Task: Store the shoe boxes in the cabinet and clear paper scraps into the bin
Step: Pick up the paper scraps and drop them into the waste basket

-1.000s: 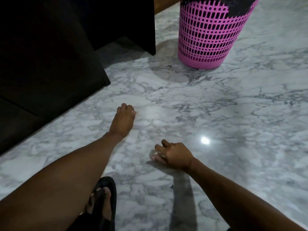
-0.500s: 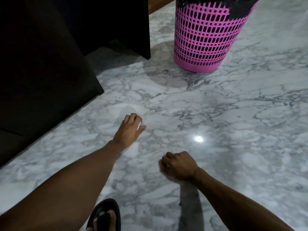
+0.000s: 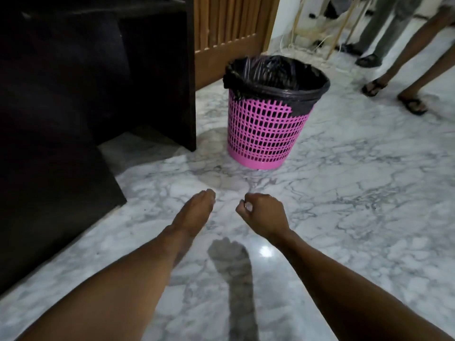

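A pink mesh bin with a black liner stands on the marble floor ahead of me, its mouth open. My right hand is closed in a fist above the floor, with a small white paper scrap showing between thumb and fingers. My left hand is beside it, back up, fingers held together and pointing towards the bin; whatever is under them is hidden. Both hands are well short of the bin. The dark cabinet fills the left side. No shoe box is in view.
A wooden slatted panel stands behind the bin. Legs and sandalled feet of other persons are at the upper right, with loose cords on the floor near the wall. White marble floor stretches to the right.
Both hands have lifted off the floor and come forward towards the bin, closer together. My view has tilted up, so the bin's mouth and the persons behind it now show.
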